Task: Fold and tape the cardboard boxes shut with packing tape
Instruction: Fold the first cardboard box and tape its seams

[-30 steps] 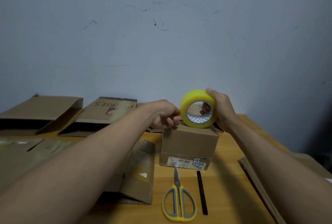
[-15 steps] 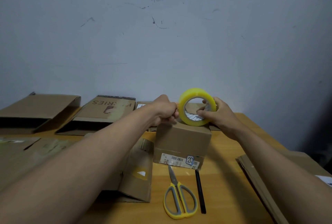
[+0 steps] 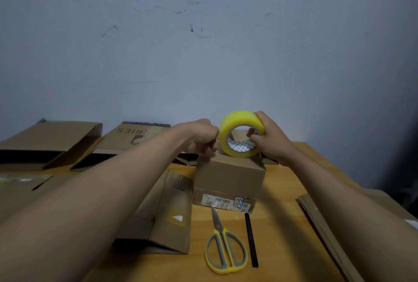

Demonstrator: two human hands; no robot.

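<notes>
A small brown corrugated cardboard box point(image 3: 229, 177), matte, with a barcoded shipping label low on its near face, stands on the smooth wooden worktop point(image 3: 280, 225) with its top flaps folded down. On its top stands one roll of glossy yellowish packing tape point(image 3: 237, 133), on edge, its round core facing the camera. The right hand point(image 3: 270, 139) holds the roll, thumb over the outer band and fingers hooked into the core. The left hand point(image 3: 201, 138) is a tight curled grip just beside the roll's left edge, on the box top; whether it pinches the tape end cannot be told. One pair of scissors point(image 3: 224, 247) with yellow-and-grey handles lies closed in front of the box, beside one thin black pen point(image 3: 250, 239). Two flattened cartons point(image 3: 52, 136) lie against the grey scuffed wall, one point(image 3: 162, 209) lies under the left forearm, and stacked flat cardboard point(image 3: 321, 227) sits at the right edge.
</notes>
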